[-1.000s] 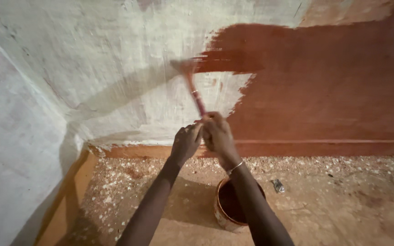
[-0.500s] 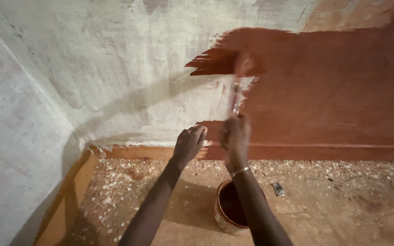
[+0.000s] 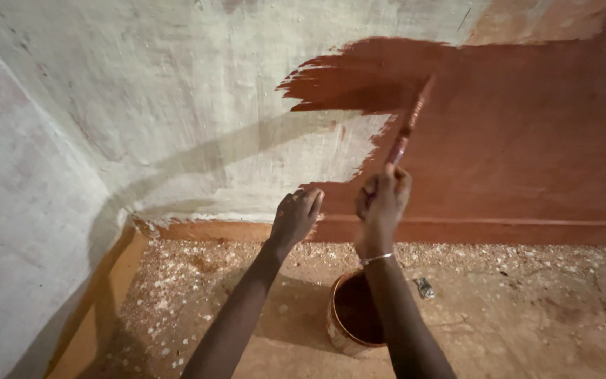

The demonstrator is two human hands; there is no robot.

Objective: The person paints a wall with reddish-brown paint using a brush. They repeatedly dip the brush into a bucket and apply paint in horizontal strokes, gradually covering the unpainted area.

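Far to the left of my hands stood the pale side wall (image 3: 22, 231), bare and grey-white, meeting the front wall (image 3: 177, 105) in a corner. The unpainted plaster of that front wall spread up and to the left of my left hand (image 3: 296, 216), with a long soft shadow slanting across it. My left hand was raised in front of the wall, empty, its fingers curled loosely inward and holding nothing; I could not tell whether the fingertips touched the plaster. Just to its right, my right hand (image 3: 381, 200) was closed tight around the handle of a paintbrush (image 3: 407, 130), a thin bangle (image 3: 376, 259) on its wrist. The brush rose up and slightly to the right from that fist, its bristles lying against the wall at the ragged edge of the reddish-brown paint (image 3: 513, 140). That painted patch ran on above and to the right of my right hand, down to a skirting band (image 3: 499, 230) of the same colour. Below my right forearm, a paint bucket (image 3: 348, 319) sat on the floor (image 3: 527, 316), dark paint inside it. The floor near it was strewn with pale flakes, and a small grey scrap (image 3: 423, 287) lay just right of the bucket.
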